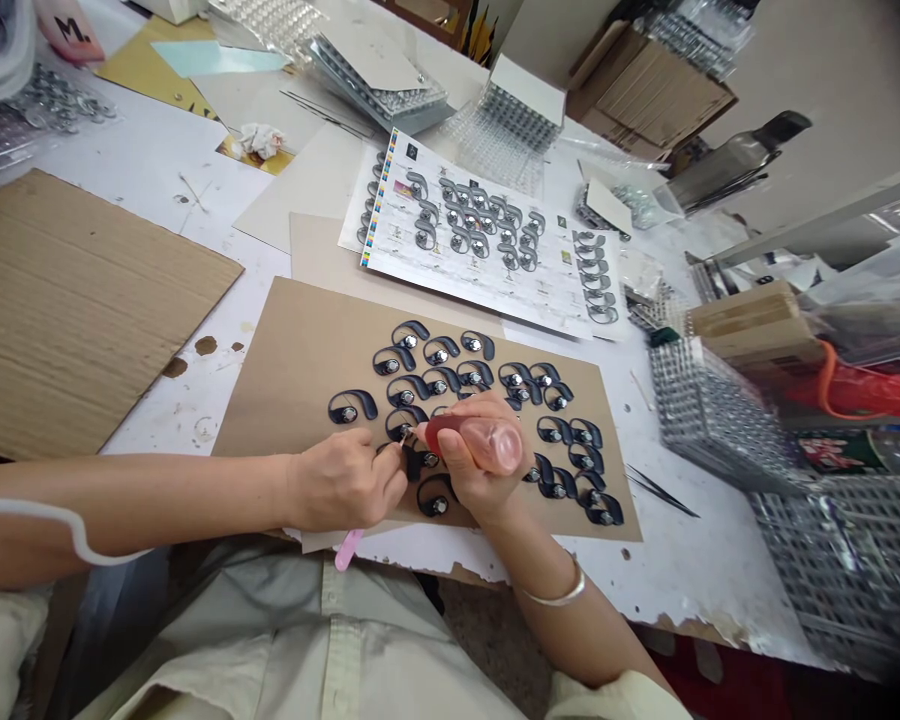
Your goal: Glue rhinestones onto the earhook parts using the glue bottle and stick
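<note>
My right hand (487,455) grips a small translucent reddish squeeze bottle (476,442), tilted with its narrow tip pointing left and down at a black ear-hook earphone (405,422). Close beside that tip, the fingers of my left hand (352,480) are closed. From under this hand sticks out the end of a pink-handled tool (349,550); the rest is mostly covered by the hand. Several more black ear-hook earphones (351,406) with silvery round parts lie in loose rows on a brown cardboard sheet (292,360). Some are hidden behind my hands.
Behind the cardboard lies a printed sheet (450,285) bearing more ear-hook pieces. Dark tweezers (664,492) rest at the right. Stacked clear plastic trays (709,410) stand along the right side. A corrugated cardboard piece (82,310) covers the left of the table.
</note>
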Motion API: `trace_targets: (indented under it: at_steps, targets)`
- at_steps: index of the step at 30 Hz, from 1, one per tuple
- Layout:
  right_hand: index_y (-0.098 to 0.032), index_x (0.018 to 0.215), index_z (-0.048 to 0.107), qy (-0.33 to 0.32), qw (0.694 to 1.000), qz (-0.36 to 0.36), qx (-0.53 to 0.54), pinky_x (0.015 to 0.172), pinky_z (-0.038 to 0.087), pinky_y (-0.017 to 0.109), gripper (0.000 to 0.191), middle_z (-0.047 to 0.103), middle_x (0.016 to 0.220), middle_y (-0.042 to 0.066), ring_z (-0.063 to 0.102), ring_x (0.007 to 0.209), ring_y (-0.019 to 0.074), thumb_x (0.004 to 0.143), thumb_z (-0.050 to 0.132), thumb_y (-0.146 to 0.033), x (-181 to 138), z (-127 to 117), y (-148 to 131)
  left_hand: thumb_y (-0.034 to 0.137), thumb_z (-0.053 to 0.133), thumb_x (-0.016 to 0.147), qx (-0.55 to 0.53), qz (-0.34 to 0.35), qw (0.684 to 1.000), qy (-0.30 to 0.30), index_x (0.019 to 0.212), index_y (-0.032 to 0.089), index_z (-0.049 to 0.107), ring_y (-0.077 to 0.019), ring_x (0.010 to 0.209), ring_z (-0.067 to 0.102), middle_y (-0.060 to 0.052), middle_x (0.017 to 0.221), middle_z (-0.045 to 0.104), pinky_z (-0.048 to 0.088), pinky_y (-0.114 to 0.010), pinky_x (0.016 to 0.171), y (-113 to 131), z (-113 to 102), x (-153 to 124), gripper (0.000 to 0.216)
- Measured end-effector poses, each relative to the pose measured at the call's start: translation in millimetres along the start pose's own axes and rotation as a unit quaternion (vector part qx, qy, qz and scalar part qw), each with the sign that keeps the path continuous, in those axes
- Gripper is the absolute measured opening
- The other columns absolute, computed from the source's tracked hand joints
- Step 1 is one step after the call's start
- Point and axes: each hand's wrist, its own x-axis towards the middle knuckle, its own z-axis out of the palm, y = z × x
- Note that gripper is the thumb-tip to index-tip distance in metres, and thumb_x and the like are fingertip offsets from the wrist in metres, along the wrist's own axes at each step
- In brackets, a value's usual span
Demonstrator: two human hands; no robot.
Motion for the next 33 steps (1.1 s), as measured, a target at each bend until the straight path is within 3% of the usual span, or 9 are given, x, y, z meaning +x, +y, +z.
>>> trace_targets:
  at_steps: [33]
  targets:
    - [-0.021,0.088,0.058,0.007,1.000,0.002,0.006,0.058,0.051,0.035,0.015,0.063,0.073,0.002,0.059,0.066,0.0175,0.076,0.067,-0.025,-1.8,-0.3,0.5,0.008,0.050,0.085,0.000,0.001,1.000,0.002,0.069,0.014,0.049,-0.0139,0.051,0.047,-0.006,0.066,0.061,0.031,-0.028,0.047,-2.7,-2.6,2.2,0.017]
